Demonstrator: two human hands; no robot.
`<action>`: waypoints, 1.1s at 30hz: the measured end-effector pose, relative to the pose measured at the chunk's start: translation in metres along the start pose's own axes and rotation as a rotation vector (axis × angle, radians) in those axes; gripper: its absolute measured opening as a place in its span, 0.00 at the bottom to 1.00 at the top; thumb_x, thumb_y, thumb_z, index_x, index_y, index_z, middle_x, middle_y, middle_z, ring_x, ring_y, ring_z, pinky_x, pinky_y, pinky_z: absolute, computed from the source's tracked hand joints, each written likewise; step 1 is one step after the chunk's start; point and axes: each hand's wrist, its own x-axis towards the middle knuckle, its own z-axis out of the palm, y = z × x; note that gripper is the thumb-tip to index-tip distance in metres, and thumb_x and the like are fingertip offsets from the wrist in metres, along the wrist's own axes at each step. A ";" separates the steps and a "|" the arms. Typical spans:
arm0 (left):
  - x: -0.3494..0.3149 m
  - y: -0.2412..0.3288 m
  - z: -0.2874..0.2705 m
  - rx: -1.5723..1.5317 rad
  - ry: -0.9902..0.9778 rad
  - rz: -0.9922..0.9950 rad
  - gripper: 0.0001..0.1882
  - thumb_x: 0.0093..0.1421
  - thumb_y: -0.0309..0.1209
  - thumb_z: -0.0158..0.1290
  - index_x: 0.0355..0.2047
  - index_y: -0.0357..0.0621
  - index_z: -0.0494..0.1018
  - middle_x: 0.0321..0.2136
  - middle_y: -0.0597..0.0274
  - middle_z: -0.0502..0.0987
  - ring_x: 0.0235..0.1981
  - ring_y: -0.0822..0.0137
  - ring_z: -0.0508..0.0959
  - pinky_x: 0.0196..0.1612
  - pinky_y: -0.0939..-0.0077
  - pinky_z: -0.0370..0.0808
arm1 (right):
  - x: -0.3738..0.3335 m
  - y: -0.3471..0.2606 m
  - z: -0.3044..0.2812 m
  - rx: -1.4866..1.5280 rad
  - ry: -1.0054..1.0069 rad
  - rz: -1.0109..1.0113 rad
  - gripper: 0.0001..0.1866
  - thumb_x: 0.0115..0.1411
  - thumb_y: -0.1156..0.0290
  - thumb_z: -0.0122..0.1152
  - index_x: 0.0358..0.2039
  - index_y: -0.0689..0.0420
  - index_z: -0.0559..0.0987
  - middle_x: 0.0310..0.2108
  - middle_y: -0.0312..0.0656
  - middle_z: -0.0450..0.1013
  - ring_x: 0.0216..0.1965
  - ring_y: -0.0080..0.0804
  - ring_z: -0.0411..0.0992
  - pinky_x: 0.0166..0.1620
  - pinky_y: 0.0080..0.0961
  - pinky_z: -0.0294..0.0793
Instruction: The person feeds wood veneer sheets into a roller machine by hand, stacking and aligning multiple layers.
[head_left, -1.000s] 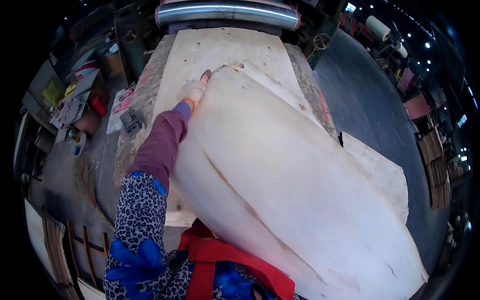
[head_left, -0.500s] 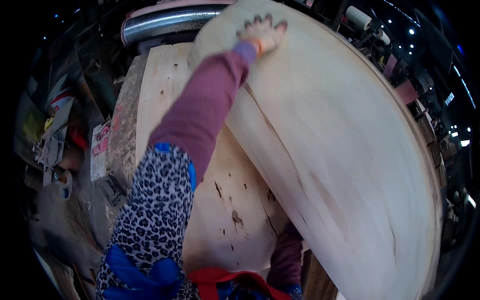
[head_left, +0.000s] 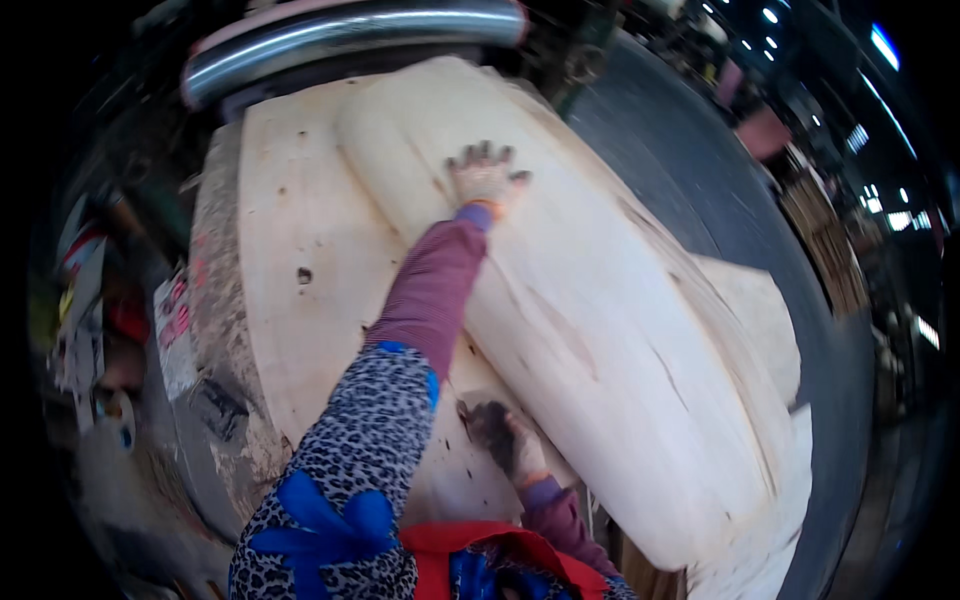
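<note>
A large, pale wood veneer sheet (head_left: 590, 290) bulges up in a long curve from the far middle to the near right. My left hand (head_left: 485, 178), gloved with dark fingertips, lies on its upper face with fingers spread. Beneath it, a flatter veneer sheet (head_left: 310, 210) with knots and dark splits covers the worktable. My right hand (head_left: 508, 442), in a glove with a dark-stained area, is just above this lower sheet, beside the near left edge of the bulging one. Motion blur smears its fingers, and nothing held can be made out.
A shiny metal roller (head_left: 350, 45) spans the table's far end. Along the left runs a rough, stained table edge (head_left: 220, 270) with a dark object (head_left: 218, 408) on it. A long dark surface (head_left: 660, 150) stretches past the sheets on the right, near stacked boards (head_left: 825, 240).
The bulging veneer sheet has come lower and leftward, uncovering the dark surface on the right. My left hand has moved nearer with it. My right hand, hidden before, now shows beside its edge.
</note>
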 end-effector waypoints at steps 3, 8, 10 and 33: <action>-0.025 -0.010 0.011 0.188 -0.061 0.010 0.30 0.55 0.58 0.36 0.57 0.65 0.57 0.60 0.63 0.54 0.59 0.59 0.55 0.55 0.41 0.50 | -0.131 -0.023 0.044 -0.793 -0.030 -0.369 0.18 0.59 0.74 0.44 0.49 0.66 0.67 0.45 0.47 0.69 0.46 0.37 0.68 0.50 0.29 0.66; -0.073 0.003 -0.003 0.117 -0.086 -0.134 0.32 0.56 0.59 0.31 0.59 0.67 0.51 0.62 0.61 0.48 0.62 0.55 0.49 0.56 0.42 0.48 | -0.278 -0.111 -0.004 -1.461 0.821 -1.512 0.34 0.50 0.85 0.48 0.59 0.66 0.52 0.61 0.54 0.48 0.62 0.45 0.48 0.61 0.37 0.47; -0.108 -0.005 -0.014 0.034 -0.026 -0.224 0.32 0.55 0.58 0.33 0.59 0.66 0.51 0.61 0.59 0.47 0.61 0.54 0.48 0.56 0.39 0.48 | -0.321 -0.154 -0.051 -1.841 1.359 -1.417 0.37 0.51 0.75 0.56 0.59 0.66 0.50 0.60 0.57 0.47 0.63 0.44 0.45 0.62 0.37 0.44; -0.569 0.094 -0.254 -2.075 -0.308 -0.867 0.45 0.53 0.68 0.28 0.61 0.49 0.47 0.61 0.58 0.49 0.61 0.54 0.49 0.62 0.60 0.46 | -0.453 -0.053 -0.236 -0.816 -0.026 -1.115 0.44 0.46 0.69 0.67 0.60 0.59 0.52 0.58 0.42 0.55 0.57 0.32 0.54 0.58 0.27 0.55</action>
